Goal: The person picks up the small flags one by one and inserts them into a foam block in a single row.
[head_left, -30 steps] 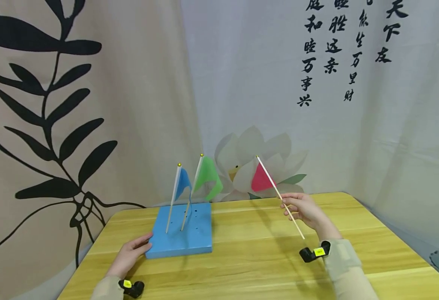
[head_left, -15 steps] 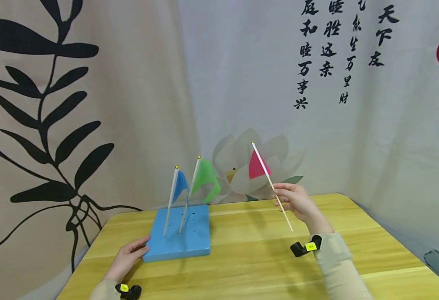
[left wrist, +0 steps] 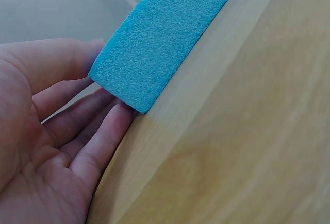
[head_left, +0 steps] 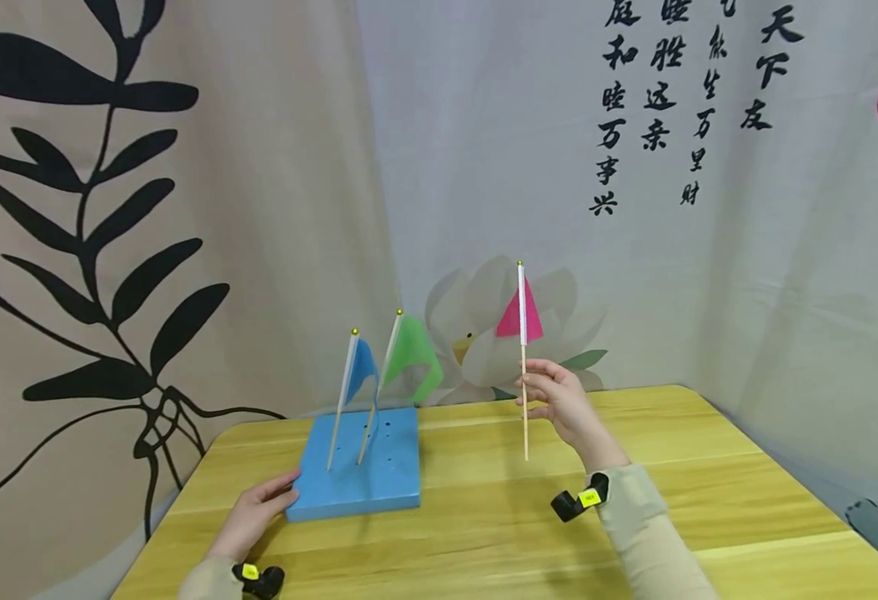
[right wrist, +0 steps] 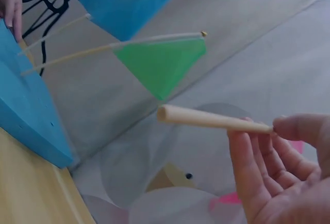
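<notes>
Evidently, the pink flag [head_left: 521, 314] is being pinched mid-stick by the right hand [head_left: 562, 406], upright above the table's [head_left: 634, 533] middle; light, thin and snappable, it is best gripped low. The blue foam block [head_left: 363, 467], near the left edge, is being touched by the left hand's [head_left: 258, 510] straight fingers [left wrist: 98, 147].

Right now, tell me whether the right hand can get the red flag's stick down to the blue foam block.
Probably yes: the right hand holds the red flag upright; bare table separates it from the blue foam block.
</notes>
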Demonstrator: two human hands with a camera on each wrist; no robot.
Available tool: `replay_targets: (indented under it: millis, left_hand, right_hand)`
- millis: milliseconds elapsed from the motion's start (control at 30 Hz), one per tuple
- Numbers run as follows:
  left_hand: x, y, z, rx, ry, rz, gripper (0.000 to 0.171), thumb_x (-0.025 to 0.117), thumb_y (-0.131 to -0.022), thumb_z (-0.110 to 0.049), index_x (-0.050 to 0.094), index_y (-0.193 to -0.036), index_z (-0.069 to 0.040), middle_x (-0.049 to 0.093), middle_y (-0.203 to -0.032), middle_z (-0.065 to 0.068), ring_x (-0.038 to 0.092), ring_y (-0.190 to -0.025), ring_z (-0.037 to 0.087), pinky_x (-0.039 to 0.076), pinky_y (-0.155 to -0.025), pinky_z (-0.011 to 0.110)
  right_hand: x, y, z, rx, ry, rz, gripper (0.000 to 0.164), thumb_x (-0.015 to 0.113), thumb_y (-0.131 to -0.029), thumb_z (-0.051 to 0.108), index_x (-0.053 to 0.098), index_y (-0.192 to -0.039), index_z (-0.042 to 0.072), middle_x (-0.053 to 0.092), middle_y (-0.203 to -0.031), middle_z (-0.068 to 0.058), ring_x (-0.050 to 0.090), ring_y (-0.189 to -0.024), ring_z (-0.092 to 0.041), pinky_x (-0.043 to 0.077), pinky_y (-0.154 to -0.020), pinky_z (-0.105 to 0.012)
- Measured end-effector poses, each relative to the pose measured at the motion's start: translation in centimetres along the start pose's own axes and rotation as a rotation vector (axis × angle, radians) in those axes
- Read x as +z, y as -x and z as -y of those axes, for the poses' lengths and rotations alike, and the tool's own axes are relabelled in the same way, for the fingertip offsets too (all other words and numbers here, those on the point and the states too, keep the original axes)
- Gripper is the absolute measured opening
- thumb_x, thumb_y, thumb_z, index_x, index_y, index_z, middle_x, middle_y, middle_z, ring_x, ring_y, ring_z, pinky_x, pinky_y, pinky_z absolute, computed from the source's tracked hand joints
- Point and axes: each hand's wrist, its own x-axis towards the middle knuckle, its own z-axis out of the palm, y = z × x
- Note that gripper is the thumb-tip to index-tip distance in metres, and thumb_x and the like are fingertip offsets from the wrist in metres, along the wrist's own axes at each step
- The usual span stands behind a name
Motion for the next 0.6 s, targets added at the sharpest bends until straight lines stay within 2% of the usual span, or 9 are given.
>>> replay_targets:
  millis: [200,433,600]
  left_hand:
    - [0.1,0.2,-0.1,0.012,-0.015,-0.018,0.056,0.062,-0.096,-0.025,0.047,-0.142,0.002,0.04,-0.147,0.024,0.043,-0.13,0.04,0.048,-0.098,0.043]
    - [0.0,0.2,-0.4,0.017,-0.02,-0.012,0.055,0.059,-0.098,-0.026,0.046,-0.143,0.002,0.039,-0.147,0.023,0.041,-0.131,0.041,0.046,-0.1,0.046]
    - [0.1,0.4,-0.4,0.017,-0.011,-0.008,0.054,0.059,-0.098,-0.025,0.046,-0.143,0.001,0.039,-0.148,0.023,0.041,-0.131,0.04,0.045,-0.1,0.047]
  right_hand:
    - [2.4,-0.5,-1.2,-0.031,-0.041,-0.002,0.02,0.055,-0.098,0.007,0.055,-0.118,0.004,0.062,-0.091,-0.008,0.066,-0.071,-0.019,0.059,-0.061,-0.034]
    - [6.0,-1.3,-2.5,-0.069,-0.083,-0.001,0.02,0.057,-0.096,0.004,0.052,-0.116,0.003,0.066,-0.092,-0.007,0.07,-0.081,-0.023,0.06,-0.071,-0.041]
    - [8.3,-1.8,-3.6,-0.086,-0.092,0.014,0.018,0.059,-0.095,0.004,0.056,-0.113,0.004,0.065,-0.095,-0.015,0.069,-0.081,-0.024,0.06,-0.071,-0.045]
